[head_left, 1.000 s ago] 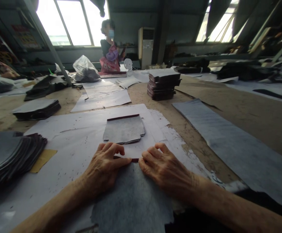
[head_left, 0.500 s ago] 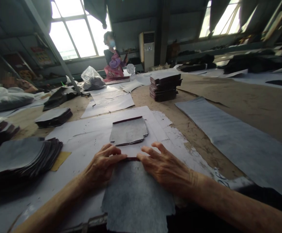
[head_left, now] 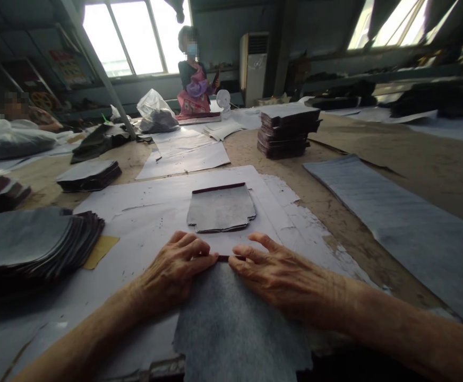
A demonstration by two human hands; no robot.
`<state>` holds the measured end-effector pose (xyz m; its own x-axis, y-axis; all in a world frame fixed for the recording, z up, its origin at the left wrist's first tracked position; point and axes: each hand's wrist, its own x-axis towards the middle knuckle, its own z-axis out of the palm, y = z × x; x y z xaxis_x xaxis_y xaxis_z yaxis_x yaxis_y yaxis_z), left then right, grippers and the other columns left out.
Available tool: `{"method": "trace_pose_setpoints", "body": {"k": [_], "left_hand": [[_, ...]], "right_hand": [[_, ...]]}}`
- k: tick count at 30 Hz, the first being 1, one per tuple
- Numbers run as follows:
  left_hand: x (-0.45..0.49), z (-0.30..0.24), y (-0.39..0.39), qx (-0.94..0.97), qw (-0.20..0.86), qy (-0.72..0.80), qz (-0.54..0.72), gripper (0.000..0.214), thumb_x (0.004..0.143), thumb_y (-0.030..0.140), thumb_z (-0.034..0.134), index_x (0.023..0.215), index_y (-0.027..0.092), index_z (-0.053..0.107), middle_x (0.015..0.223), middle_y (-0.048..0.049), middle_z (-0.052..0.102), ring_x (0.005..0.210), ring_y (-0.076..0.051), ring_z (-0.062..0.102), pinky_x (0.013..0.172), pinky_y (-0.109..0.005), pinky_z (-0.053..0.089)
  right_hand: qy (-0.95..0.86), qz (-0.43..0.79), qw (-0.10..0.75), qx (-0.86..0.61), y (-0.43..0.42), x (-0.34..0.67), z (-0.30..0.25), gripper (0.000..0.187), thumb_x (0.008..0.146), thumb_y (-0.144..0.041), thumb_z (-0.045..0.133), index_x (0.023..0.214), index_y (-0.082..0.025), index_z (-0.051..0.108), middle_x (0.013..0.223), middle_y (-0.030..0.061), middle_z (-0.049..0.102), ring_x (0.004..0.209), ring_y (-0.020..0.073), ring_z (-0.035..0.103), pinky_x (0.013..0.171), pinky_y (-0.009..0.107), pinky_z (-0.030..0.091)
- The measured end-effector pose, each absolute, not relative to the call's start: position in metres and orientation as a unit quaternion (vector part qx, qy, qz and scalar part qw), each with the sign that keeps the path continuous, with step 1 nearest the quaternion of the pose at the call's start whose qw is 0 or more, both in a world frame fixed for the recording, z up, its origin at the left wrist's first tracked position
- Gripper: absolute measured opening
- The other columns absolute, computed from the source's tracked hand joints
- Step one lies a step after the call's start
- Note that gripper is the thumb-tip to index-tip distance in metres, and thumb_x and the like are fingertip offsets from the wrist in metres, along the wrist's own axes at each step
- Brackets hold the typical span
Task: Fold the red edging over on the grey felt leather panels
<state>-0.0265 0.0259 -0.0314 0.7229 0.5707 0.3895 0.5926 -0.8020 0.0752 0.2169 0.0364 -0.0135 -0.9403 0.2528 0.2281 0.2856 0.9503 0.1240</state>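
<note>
A cut leather piece [head_left: 239, 323], grey on its upper face, lies in front of me with a dark red strip folded over along its far edge. At the left end of that fold, my left hand [head_left: 178, 268] is closed, thumb and fingers pinching the edge. My right hand [head_left: 279, 273] grips the fold farther right between thumb and forefinger, its other fingers raised and bent. A short stretch of the red fold shows between the hands. Just beyond them rests a small stack of similar pieces [head_left: 221, 208], also with a folded red far edge.
Fanned grey pieces [head_left: 24, 244] lie at left on white paper [head_left: 136, 207], near a yellow scrap [head_left: 101, 252]. A tall dark red stack [head_left: 287, 132] stands farther back. A long grey sheet [head_left: 394, 228] lies at right. Across the table is a masked person [head_left: 195, 87].
The view has shifted slightly, so the scene sits differently in the frame. My right hand's thumb and forefinger have moved a little along the fold; both hands stay at the edge.
</note>
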Motion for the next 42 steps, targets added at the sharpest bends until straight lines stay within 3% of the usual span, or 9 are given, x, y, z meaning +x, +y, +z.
{"method": "trace_pose_setpoints", "body": {"k": [7,12,16,20,27,29,32,36,42], "left_hand": [[-0.042,-0.04,0.027,-0.909,0.023,-0.322,-0.262,0.032,0.08,0.004,0.044,0.105,0.019,0.058,0.088,-0.005,0.058,0.08,-0.016,0.049,0.072,-0.034,0.039],[-0.041,-0.038,0.025,-0.909,0.015,-0.328,-0.257,0.03,0.081,0.006,0.044,0.104,0.019,0.059,0.089,-0.0051,0.058,0.081,-0.016,0.05,0.073,-0.036,0.039],[-0.04,-0.037,0.023,-0.905,0.018,-0.344,-0.25,0.033,0.081,0.006,0.041,0.105,0.021,0.058,0.09,-0.0053,0.058,0.081,-0.016,0.051,0.074,-0.036,0.04],[-0.04,-0.04,0.026,-0.899,0.0,-0.348,-0.264,0.032,0.083,0.008,0.041,0.104,0.024,0.06,0.089,-0.0039,0.058,0.08,-0.016,0.053,0.071,-0.033,0.042],[-0.064,-0.029,0.034,-0.772,-0.174,-0.476,-0.385,0.02,0.083,0.024,0.052,0.096,0.032,0.064,0.098,0.0021,0.062,0.087,-0.016,0.06,0.07,-0.026,0.049],[-0.058,-0.018,0.035,-0.74,-0.173,-0.495,-0.421,0.018,0.083,0.027,0.052,0.094,0.033,0.065,0.099,0.003,0.062,0.089,-0.017,0.059,0.07,-0.027,0.05],[-0.018,-0.008,0.032,-0.8,-0.135,-0.472,-0.346,0.018,0.081,0.03,0.056,0.096,0.031,0.065,0.097,0.0014,0.061,0.085,-0.016,0.059,0.071,-0.029,0.05],[0.05,-0.016,0.028,-0.868,-0.118,-0.395,-0.276,0.023,0.082,0.018,0.051,0.099,0.025,0.065,0.09,-0.0027,0.06,0.081,-0.016,0.055,0.07,-0.032,0.048],[0.072,-0.035,0.029,-0.865,-0.099,-0.389,-0.3,0.026,0.084,0.01,0.046,0.098,0.021,0.065,0.083,-0.004,0.059,0.076,-0.015,0.052,0.067,-0.03,0.048]], "right_hand": [[-0.955,-0.104,0.233,-0.154,0.04,0.233,-0.029,0.034,0.084,-0.002,0.033,0.105,-0.009,0.058,0.109,0.0101,0.06,0.109,0.0232,0.048,0.093,0.043,0.037],[-0.922,-0.122,0.304,-0.206,0.04,0.241,-0.034,0.033,0.082,-0.002,0.041,0.113,-0.009,0.054,0.105,0.0109,0.062,0.104,0.0226,0.051,0.087,0.041,0.041],[-0.893,-0.144,0.312,-0.291,0.035,0.251,-0.03,0.035,0.08,-0.006,0.048,0.115,-0.005,0.05,0.105,0.0141,0.06,0.103,0.0237,0.051,0.085,0.04,0.042],[-0.891,-0.138,0.318,-0.295,0.021,0.265,-0.027,0.027,0.077,-0.002,0.048,0.099,-0.013,0.06,0.093,0.008,0.063,0.091,0.0205,0.054,0.079,0.037,0.041],[-0.903,-0.092,0.258,-0.332,0.005,0.269,-0.039,0.028,0.08,-0.006,0.039,0.095,-0.011,0.062,0.086,0.0087,0.06,0.079,0.02,0.051,0.069,0.037,0.039],[-0.905,-0.078,0.248,-0.337,0.006,0.269,-0.041,0.029,0.08,-0.007,0.039,0.097,-0.011,0.061,0.087,0.0098,0.059,0.081,0.0213,0.05,0.07,0.038,0.04],[-0.908,-0.066,0.242,-0.337,0.007,0.269,-0.042,0.028,0.08,-0.008,0.039,0.098,-0.011,0.061,0.089,0.0108,0.057,0.082,0.0222,0.049,0.069,0.038,0.04],[-0.902,-0.073,0.256,-0.34,0.006,0.269,-0.044,0.027,0.081,-0.007,0.04,0.098,-0.01,0.06,0.093,0.0113,0.058,0.084,0.0217,0.048,0.07,0.037,0.041],[-0.908,-0.073,0.273,-0.308,0.006,0.27,-0.045,0.03,0.081,-0.004,0.039,0.103,-0.008,0.059,0.11,0.0106,0.058,0.099,0.0231,0.045,0.081,0.038,0.04]]}}
